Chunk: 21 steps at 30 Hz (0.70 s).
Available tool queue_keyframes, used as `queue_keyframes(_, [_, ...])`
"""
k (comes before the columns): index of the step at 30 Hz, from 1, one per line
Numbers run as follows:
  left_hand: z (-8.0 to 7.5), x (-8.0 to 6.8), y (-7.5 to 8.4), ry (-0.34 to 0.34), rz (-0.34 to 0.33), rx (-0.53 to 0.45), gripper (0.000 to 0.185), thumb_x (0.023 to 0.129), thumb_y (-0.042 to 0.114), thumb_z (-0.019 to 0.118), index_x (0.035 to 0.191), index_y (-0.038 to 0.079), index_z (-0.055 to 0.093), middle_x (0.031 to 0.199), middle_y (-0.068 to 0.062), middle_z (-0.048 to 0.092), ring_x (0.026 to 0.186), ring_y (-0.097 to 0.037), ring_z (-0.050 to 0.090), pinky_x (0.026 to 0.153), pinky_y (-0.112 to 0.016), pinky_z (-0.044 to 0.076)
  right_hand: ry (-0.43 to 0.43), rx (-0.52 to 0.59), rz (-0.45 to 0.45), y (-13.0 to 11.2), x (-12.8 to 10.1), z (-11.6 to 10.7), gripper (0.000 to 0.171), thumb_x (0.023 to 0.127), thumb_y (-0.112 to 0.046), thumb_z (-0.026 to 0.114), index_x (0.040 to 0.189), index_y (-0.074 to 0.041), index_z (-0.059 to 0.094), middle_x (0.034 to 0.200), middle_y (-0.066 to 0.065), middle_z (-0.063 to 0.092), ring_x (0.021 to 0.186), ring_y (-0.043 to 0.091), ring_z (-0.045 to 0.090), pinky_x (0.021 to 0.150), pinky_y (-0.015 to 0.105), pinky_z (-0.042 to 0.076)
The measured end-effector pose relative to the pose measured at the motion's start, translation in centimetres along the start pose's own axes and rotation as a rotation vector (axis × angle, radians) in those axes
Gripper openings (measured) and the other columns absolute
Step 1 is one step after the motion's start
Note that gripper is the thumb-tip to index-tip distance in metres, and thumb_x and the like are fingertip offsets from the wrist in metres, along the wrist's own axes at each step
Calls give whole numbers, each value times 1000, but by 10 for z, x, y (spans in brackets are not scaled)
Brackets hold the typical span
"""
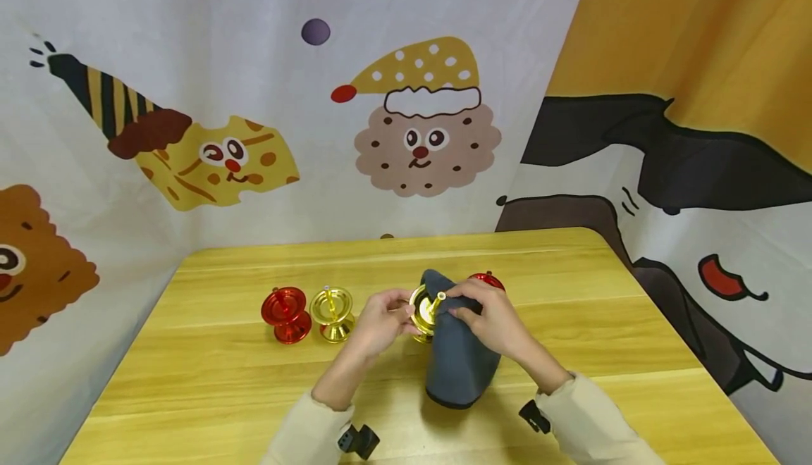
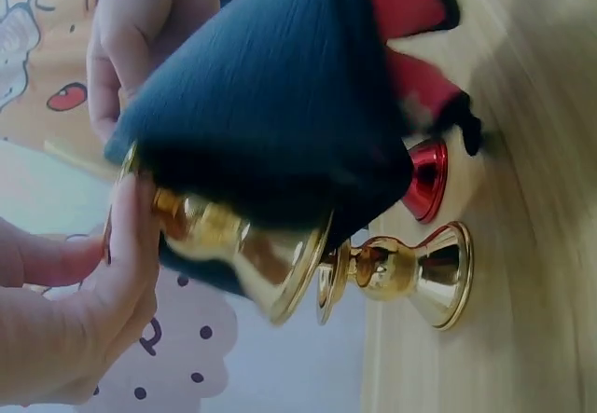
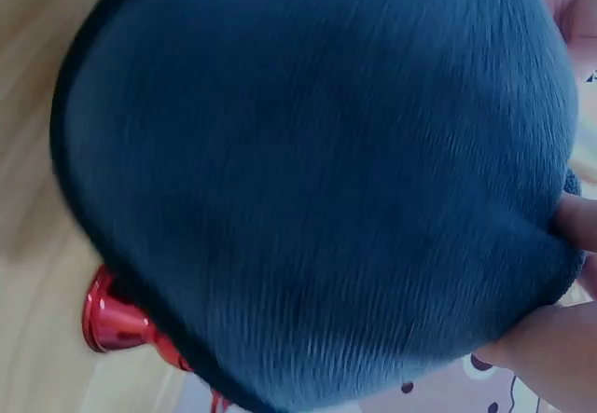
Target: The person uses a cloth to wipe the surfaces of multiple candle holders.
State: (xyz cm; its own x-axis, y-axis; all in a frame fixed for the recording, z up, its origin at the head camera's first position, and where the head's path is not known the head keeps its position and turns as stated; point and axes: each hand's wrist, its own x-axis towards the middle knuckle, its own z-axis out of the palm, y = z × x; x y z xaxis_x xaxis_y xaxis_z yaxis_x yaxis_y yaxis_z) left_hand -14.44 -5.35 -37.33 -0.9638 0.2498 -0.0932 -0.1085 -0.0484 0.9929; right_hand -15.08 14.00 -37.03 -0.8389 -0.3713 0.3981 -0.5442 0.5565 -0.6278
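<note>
My left hand (image 1: 383, 320) pinches the rim of a shiny gold candle holder (image 1: 421, 313) above the table; its flared base (image 2: 280, 273) shows in the left wrist view. With thumb and fingers, my right hand (image 1: 491, 313) grips a dark blue-grey cloth (image 1: 463, 363) with black edging, beside the holder's spike. The cloth drapes down over the holder's right side and hides part of it. In the left wrist view, reddish patches (image 2: 410, 3) show on the cloth's underside. Another gold candle holder (image 2: 438, 278) stands behind the held one.
On the left of the wooden table (image 1: 209, 380) stand a red candle holder (image 1: 287, 320) and a gold candle holder (image 1: 333, 317), side by side. Another red candle holder (image 1: 488, 280) is partly hidden behind my right hand. A cartoon-printed curtain (image 1: 254, 0) hangs behind the table.
</note>
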Motion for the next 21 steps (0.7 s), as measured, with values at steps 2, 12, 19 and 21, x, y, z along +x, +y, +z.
queue_keyframes(2, [2, 0, 0, 33, -11, -37, 22, 89, -10, 46, 110, -18, 49, 91, -18, 51, 69, -16, 55, 66, -27, 56, 8, 8, 23, -1, -2, 2, 23, 75, 4, 71, 95, -6, 66, 95, 4, 62, 91, 21, 58, 77, 38, 51])
queue_keyframes(12, [-3, 0, 1, -48, -37, 100, 24, 93, 4, 50, 114, -8, 50, 84, -12, 54, 69, -17, 58, 71, -34, 55, 56, 77, -18, 1, -4, 2, 30, 70, 15, 69, 91, -7, 69, 97, 5, 62, 91, 24, 58, 75, 38, 53])
queue_keyframes(19, [-5, 5, 0, -57, -25, 97, 17, 92, 1, 50, 105, -10, 54, 84, -13, 54, 69, -17, 59, 68, -32, 56, 48, 38, -14, 2, -1, -1, 33, 69, 15, 70, 92, -9, 71, 104, 9, 62, 99, 27, 57, 77, 41, 52])
queue_keyframes(21, [-5, 4, 0, -44, -26, 78, 17, 91, -2, 50, 105, -12, 53, 83, -13, 53, 67, -17, 59, 67, -31, 56, 56, 28, 15, 2, -1, 1, 32, 69, 12, 71, 93, -9, 70, 102, 7, 63, 97, 25, 58, 78, 41, 52])
